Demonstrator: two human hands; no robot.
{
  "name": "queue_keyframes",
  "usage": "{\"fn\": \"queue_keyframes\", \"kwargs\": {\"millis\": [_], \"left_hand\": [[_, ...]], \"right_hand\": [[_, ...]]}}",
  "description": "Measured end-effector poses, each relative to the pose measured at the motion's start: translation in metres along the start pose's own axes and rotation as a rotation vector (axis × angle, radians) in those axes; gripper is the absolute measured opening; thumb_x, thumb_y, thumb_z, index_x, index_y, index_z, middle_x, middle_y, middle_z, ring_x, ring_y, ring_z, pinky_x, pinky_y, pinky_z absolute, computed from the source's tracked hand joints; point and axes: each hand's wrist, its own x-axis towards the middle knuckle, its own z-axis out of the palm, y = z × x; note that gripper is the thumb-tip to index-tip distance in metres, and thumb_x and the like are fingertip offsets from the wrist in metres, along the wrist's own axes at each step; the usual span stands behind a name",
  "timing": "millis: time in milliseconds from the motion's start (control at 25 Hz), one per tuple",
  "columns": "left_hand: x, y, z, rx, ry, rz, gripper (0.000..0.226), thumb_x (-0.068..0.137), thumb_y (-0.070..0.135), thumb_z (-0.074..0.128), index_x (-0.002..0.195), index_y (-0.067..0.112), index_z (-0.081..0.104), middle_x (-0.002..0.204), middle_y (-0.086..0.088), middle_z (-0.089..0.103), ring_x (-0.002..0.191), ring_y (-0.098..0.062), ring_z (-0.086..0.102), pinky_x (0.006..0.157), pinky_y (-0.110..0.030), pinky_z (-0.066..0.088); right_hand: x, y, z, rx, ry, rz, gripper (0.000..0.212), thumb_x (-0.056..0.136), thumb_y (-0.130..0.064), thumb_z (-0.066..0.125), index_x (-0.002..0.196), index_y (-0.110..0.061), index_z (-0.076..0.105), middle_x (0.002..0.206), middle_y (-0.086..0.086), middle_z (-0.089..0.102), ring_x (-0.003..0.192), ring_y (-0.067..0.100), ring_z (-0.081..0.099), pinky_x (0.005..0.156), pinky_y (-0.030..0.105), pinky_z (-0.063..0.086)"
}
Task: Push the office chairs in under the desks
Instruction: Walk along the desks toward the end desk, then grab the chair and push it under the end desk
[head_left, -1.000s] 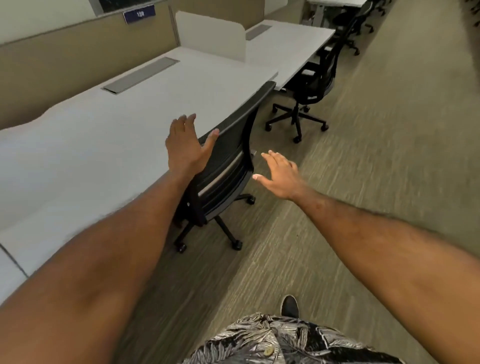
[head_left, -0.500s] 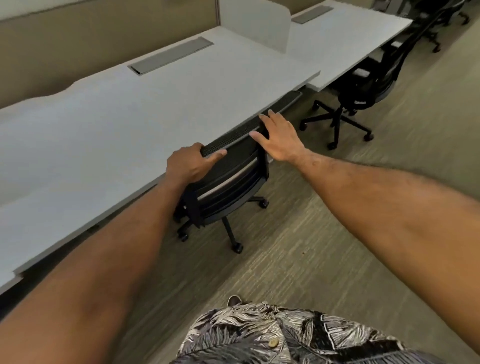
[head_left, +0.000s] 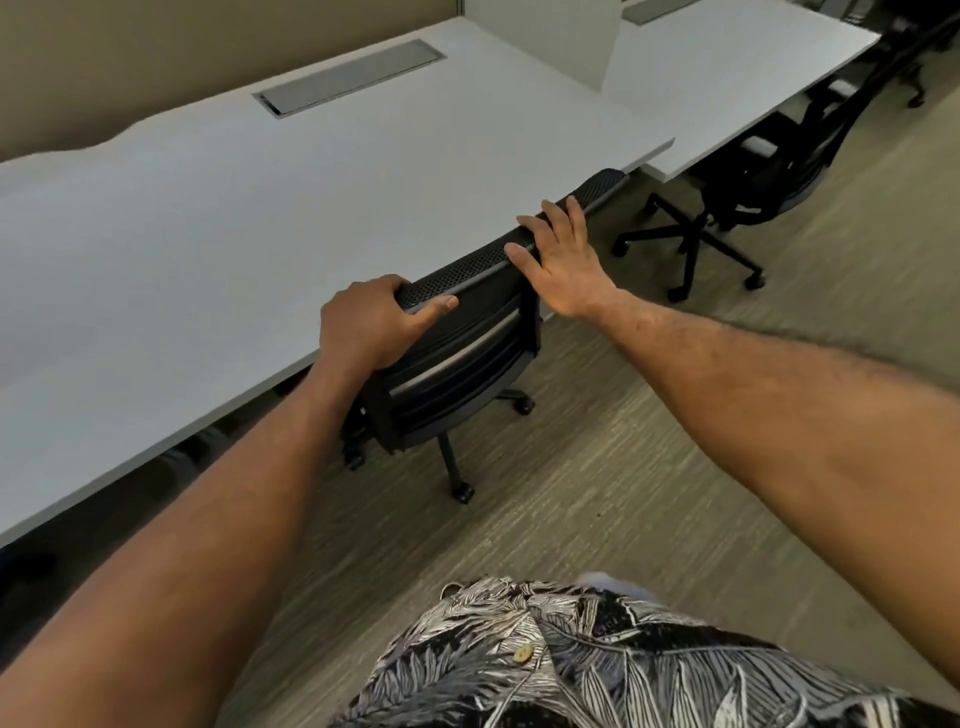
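Gripping the top edge of a black office chair (head_left: 457, 332), the left hand (head_left: 363, 327) curls its fingers over the backrest while the right hand (head_left: 563, 265) rests flat on it, fingers spread. The chair sits tucked against the white desk (head_left: 260, 208). A second chair (head_left: 769, 182) stands at the next desk (head_left: 727, 73) beyond

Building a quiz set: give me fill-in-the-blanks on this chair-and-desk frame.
1. The left hand is curled over the top edge of the near chair's ____.
2. The right hand lies on that edge with its fingers ____.
3. The desk top is coloured ____.
4. The far chair stands on a ____ floor.

Missing words: backrest; open; white; carpeted
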Motion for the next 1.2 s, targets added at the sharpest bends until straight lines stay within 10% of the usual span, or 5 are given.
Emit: {"fn": "queue_keyframes", "kwargs": {"millis": [560, 760, 880, 1200], "left_hand": [[-0.003, -0.001, 0.004, -0.100, 0.105, -0.220, 0.067, 0.087, 0.077, 0.049, 0.120, 0.022, 0.070, 0.112, -0.004, 0.073, 0.107, -0.029, 0.064, 0.091, -0.042, 0.044], [-0.027, 0.047, 0.057, 0.061, 0.375, -0.193, 0.056, 0.103, 0.051, 0.041, 0.147, 0.016, 0.045, 0.158, -0.008, 0.041, 0.150, -0.026, 0.025, 0.123, -0.053, 0.004], [-0.042, 0.097, 0.109, 0.114, 0.275, -0.116, 0.074, 0.099, 0.058, 0.035, 0.159, 0.018, 0.019, 0.170, -0.004, -0.001, 0.155, -0.021, -0.006, 0.122, -0.045, -0.014], [0.001, 0.235, 0.234, 0.107, -0.328, 0.155, 0.087, 0.092, 0.071, 0.035, 0.160, 0.020, 0.018, 0.169, -0.002, 0.010, 0.156, -0.021, 0.002, 0.124, -0.050, 0.001]], "right_hand": [[0.036, 0.012, -0.013, -0.036, -0.220, -0.234, 0.063, 0.105, -0.054, 0.035, 0.160, -0.027, 0.021, 0.171, 0.003, 0.003, 0.156, 0.025, -0.012, 0.119, 0.066, 0.020], [0.003, 0.081, -0.009, -0.111, -0.054, -0.426, 0.076, 0.099, -0.052, 0.051, 0.161, -0.024, 0.015, 0.171, 0.003, -0.001, 0.157, 0.022, -0.003, 0.123, 0.052, 0.010], [-0.032, 0.155, 0.003, -0.120, -0.137, -0.278, 0.079, 0.098, -0.053, 0.052, 0.161, -0.021, 0.017, 0.170, 0.006, 0.006, 0.157, 0.024, 0.002, 0.124, 0.055, 0.015], [-0.121, 0.346, -0.002, -0.071, -0.291, 0.277, 0.084, 0.097, -0.057, 0.052, 0.161, -0.018, 0.014, 0.170, 0.005, 0.008, 0.157, 0.023, 0.003, 0.124, 0.048, 0.014]]}}
